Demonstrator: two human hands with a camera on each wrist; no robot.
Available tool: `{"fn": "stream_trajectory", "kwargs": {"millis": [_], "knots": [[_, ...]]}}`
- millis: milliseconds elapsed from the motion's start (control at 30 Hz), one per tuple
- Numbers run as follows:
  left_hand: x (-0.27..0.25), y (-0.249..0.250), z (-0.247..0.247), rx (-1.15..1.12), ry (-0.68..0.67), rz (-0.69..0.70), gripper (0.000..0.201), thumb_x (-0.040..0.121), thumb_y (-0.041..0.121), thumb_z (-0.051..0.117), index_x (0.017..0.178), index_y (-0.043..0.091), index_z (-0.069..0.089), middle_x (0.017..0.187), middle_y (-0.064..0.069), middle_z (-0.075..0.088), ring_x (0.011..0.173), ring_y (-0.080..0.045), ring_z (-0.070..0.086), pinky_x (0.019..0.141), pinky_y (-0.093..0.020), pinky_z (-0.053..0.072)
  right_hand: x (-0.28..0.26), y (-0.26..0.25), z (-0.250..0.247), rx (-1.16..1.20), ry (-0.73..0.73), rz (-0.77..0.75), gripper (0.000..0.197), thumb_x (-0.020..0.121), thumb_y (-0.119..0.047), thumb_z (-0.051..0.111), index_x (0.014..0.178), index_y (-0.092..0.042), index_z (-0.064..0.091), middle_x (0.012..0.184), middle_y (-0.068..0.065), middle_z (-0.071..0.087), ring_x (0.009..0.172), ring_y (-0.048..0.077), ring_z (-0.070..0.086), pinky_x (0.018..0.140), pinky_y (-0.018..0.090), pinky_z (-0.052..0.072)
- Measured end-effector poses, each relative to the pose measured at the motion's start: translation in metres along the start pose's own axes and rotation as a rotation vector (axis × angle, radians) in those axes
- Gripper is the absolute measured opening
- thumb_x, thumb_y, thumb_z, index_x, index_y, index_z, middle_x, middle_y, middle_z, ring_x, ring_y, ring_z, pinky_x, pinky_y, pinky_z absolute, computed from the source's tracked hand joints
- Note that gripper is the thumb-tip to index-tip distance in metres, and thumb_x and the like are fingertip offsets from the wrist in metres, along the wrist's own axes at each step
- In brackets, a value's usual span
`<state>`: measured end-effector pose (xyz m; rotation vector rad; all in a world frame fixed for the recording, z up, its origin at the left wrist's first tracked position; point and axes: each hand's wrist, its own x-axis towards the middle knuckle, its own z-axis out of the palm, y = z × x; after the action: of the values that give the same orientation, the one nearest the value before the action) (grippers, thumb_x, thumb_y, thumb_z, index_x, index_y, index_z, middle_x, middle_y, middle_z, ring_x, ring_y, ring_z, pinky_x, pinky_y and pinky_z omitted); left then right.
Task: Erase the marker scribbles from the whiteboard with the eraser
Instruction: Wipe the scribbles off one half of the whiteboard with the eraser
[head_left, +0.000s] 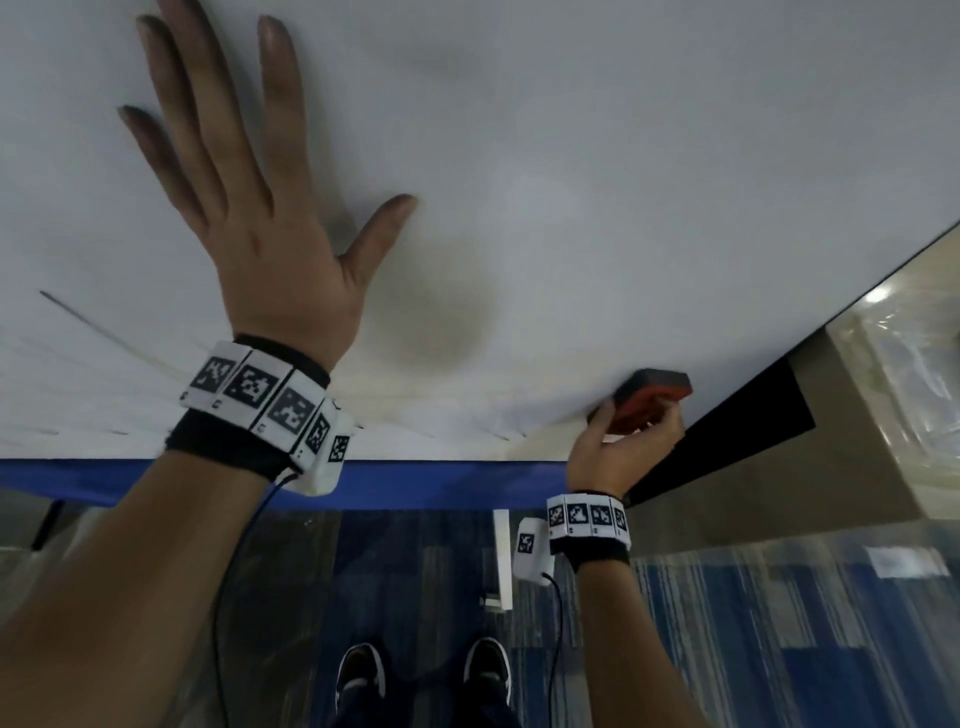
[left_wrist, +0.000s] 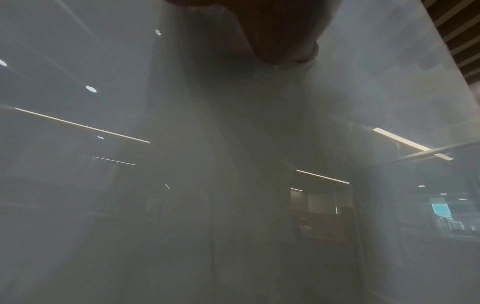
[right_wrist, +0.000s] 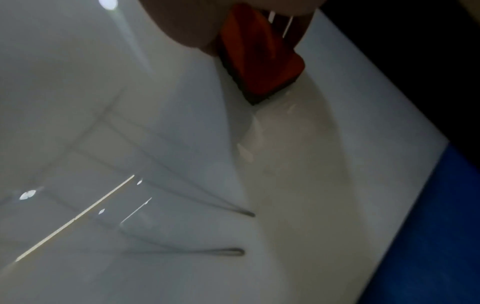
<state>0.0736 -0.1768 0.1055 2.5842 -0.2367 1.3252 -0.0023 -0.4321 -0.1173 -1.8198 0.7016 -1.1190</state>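
Left hand lay flat, fingers spread, on whiteboard; right hand at 4 o'clock gripped red eraser against board.

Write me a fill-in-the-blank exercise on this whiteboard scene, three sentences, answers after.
1. The right hand grips a red ____.
2. The left hand lies flat with fingers spread on the ____.
3. Faint marker lines remain; below the board runs a ____ strip.

Missing words: eraser; whiteboard; blue
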Motion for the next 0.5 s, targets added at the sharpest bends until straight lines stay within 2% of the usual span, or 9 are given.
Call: {"fn": "stream_trajectory", "kwargs": {"millis": [33,100,167,233,300,367,433,500], "knots": [[0.000,0.000,0.000,0.001,0.004,0.000,0.095,0.095,0.065,0.054,0.149,-0.011,0.035,0.148,-0.048,0.030,0.140,-0.066,0.028,0.117,-0.071,0.016,-0.001,-0.002,0.003,0.006,0.029,0.025,0.036,0.084,-0.005,0.071,0.115,-0.002,0.054,0.110,0.011,0.051,0.098,0.027,0.052,0.085,0.052,0.048],[-0.001,0.000,0.000,0.003,0.013,0.003,0.094,0.095,0.065,0.051,0.148,-0.011,0.036,0.147,-0.048,0.031,0.139,-0.065,0.029,0.117,-0.071,0.016,-0.016,-0.009,0.012,0.022,0.013,0.045,0.034,0.085,-0.003,0.071,0.114,0.000,0.053,0.113,0.018,0.053,0.100,0.033,0.052,0.086,0.052,0.048],[-0.002,0.001,0.000,-0.009,0.024,0.006,0.094,0.094,0.065,0.050,0.148,-0.011,0.036,0.147,-0.048,0.032,0.139,-0.065,0.029,0.116,-0.071,0.017,-0.042,-0.010,0.019,0.011,-0.113,0.035,0.033,0.085,-0.004,0.073,0.112,-0.005,0.053,0.123,0.022,0.051,0.107,0.036,0.051,0.090,0.050,0.048],[-0.002,0.003,0.002,-0.006,0.027,0.006,0.093,0.094,0.064,0.049,0.148,-0.011,0.036,0.147,-0.048,0.032,0.138,-0.065,0.029,0.116,-0.071,0.016,-0.071,-0.003,0.030,-0.004,-0.273,0.085,0.035,0.086,-0.009,0.076,0.111,-0.013,0.052,0.130,0.017,0.046,0.110,0.033,0.052,0.094,0.047,0.049],[-0.002,0.004,0.002,-0.005,0.025,0.002,0.094,0.093,0.064,0.049,0.148,-0.011,0.036,0.147,-0.048,0.031,0.139,-0.064,0.029,0.117,-0.070,0.016,-0.101,0.008,0.037,-0.012,-0.403,0.228,0.035,0.088,-0.014,0.076,0.109,-0.020,0.050,0.125,0.011,0.048,0.103,0.026,0.056,0.096,0.045,0.051],[-0.001,0.005,0.001,-0.005,0.018,-0.004,0.093,0.093,0.063,0.051,0.149,-0.010,0.035,0.148,-0.048,0.030,0.141,-0.063,0.028,0.118,-0.069,0.015,-0.124,0.017,0.039,0.041,-0.437,0.402,0.037,0.088,-0.012,0.076,0.109,-0.022,0.048,0.114,0.009,0.053,0.097,0.027,0.059,0.092,0.049,0.053],[-0.001,0.005,0.000,-0.010,0.014,0.001,0.092,0.093,0.062,0.053,0.149,-0.009,0.034,0.149,-0.048,0.029,0.141,-0.061,0.026,0.118,-0.069,0.015,-0.128,0.018,0.043,0.117,-0.412,0.699,0.041,0.088,-0.007,0.075,0.112,-0.019,0.043,0.113,0.008,0.056,0.103,0.035,0.062,0.097,0.054,0.052],[-0.003,0.005,0.000,-0.016,0.020,0.004,0.091,0.094,0.062,0.052,0.149,-0.008,0.033,0.148,-0.048,0.029,0.141,-0.061,0.025,0.118,-0.069,0.014,-0.110,0.008,0.050,0.159,-0.303,0.940,0.046,0.090,-0.004,0.073,0.121,-0.009,0.039,0.123,0.015,0.054,0.116,0.039,0.059,0.106,0.053,0.048]]}}
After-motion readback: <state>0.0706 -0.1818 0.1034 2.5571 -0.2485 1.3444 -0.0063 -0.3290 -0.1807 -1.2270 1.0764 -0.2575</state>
